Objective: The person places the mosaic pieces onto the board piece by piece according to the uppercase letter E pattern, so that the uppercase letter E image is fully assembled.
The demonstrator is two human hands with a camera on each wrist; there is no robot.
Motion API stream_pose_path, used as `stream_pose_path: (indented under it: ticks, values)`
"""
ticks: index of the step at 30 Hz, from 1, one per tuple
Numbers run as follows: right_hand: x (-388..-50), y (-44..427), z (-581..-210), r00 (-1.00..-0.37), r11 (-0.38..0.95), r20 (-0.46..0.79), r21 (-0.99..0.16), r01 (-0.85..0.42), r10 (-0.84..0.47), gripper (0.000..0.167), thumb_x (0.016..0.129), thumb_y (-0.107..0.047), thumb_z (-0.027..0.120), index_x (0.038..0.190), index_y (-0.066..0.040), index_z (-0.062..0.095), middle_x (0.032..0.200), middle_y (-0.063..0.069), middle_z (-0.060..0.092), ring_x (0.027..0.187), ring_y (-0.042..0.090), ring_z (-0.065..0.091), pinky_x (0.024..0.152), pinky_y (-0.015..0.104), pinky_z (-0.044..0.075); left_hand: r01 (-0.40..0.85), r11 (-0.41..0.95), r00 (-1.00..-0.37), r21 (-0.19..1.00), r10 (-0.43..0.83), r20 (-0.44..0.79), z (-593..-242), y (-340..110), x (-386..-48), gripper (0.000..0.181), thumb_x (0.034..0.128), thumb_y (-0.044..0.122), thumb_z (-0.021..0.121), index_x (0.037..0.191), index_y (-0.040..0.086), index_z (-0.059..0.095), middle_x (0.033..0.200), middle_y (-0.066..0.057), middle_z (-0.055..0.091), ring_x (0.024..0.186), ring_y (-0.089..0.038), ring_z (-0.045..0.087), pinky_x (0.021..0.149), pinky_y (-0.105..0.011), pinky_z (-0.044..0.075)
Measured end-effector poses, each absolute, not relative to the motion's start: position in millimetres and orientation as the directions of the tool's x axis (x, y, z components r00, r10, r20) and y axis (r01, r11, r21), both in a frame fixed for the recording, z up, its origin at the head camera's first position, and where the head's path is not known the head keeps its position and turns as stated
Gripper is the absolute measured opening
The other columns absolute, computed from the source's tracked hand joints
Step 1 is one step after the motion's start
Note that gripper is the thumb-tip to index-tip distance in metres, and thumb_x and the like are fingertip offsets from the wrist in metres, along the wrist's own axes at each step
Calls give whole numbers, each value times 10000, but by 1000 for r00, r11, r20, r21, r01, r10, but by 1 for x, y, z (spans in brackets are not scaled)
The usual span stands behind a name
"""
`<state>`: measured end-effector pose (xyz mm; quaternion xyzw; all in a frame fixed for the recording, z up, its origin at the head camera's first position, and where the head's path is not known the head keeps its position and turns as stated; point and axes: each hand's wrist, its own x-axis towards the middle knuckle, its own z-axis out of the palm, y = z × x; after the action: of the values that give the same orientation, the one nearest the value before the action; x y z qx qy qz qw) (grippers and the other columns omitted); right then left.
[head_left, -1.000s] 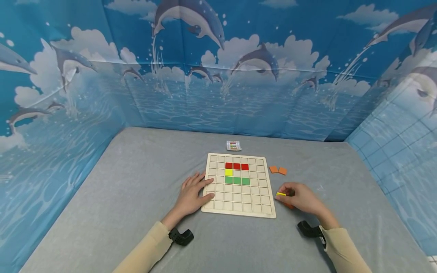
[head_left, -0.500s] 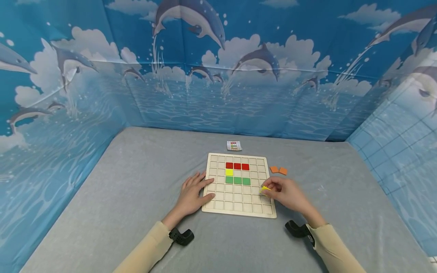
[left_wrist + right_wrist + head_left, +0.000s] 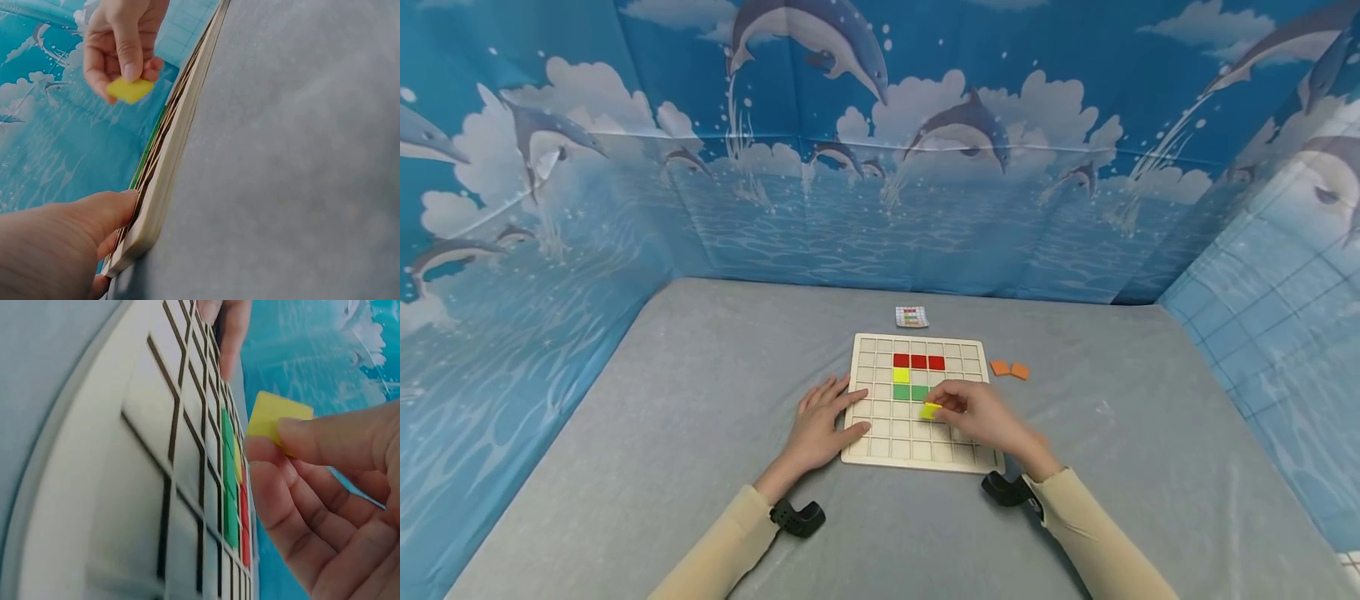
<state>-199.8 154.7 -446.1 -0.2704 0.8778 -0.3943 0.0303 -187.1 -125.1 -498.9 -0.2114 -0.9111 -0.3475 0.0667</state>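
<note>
- Desk (image 3: 737, 350): grey, under everything.
- Board (image 3: 880, 433): gridded, pale wood by the look; right of left hand, beneath right hand. Stiff, probably light, may slide; hold by its edge.
- Left hand (image 3: 822, 422): fingers spread, thumb and index finger on board's near-left rim; nothing gripped.
- Right hand (image 3: 981, 410): thumb and fingers pinching a tile above the board. Hands well apart.
- Card (image 3: 912, 317): ahead of both hands, past the board. Looks thin, bendy; lift by an edge.
- Red tiles (image 3: 918, 362): three in a row, ahead of right hand. Seated, so probably pry at an edge.
- Green tiles (image 3: 901, 392): row nearest right hand, right end behind its fingers.
- Orange tiles (image 3: 1019, 371): two on desk, ahead of right hand. Flat, easiest by edges or corners.
- Seated yellow tile (image 3: 901, 376): between red and green rows.
- Held yellow tile (image 3: 929, 412): in right hand, clear of board. Likely light, rigid, smooth, not fragile; pinch one side, other edges free.
</note>
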Motion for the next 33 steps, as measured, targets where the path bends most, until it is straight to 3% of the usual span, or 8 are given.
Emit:
stream_pose_path:
  ticks: [7,33]
  values:
    - [-205,128,-451,-856,517,177,-731,-445,-486,93,835,-35,723,905,-90,694,778,-59,605,693,108,553,614,254,485,430,680,-902,594,343,261,-499,-124,-188,508,888,367,655,1338,145,570,1477,-135,359,1391,-332,208,1074,-542,109]
    - [-212,106,-458,-900,677,164,-608,-415,-405,19,850,-91,721,836,-81,728,736,-73,567,647,79,511,593,250,457,438,676,-899,593,343,274,-500,-125,-188,501,890,363,656,1331,138,577,1474,-144,361,1385,-346,218,1068,-553,119]
